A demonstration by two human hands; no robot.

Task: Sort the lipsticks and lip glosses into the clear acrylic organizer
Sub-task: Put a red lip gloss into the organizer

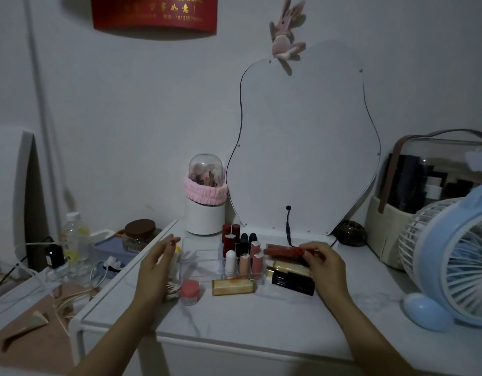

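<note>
The clear acrylic organizer stands mid-table. Its right slots hold several upright lipsticks and glosses: dark red ones at the back, a white tube and pink ones in front. My right hand grips a red lip gloss tube held sideways just right of the organizer. My left hand hovers at the organizer's left side, fingers apart and holding nothing. A gold lipstick box lies flat in front of the organizer. Gold and black boxes lie under my right hand.
A small pink jar sits at front left. A white brush holder with a dome and a curvy mirror stand behind. A blue fan and a cosmetics case fill the right side. Cables and a bottle lie left.
</note>
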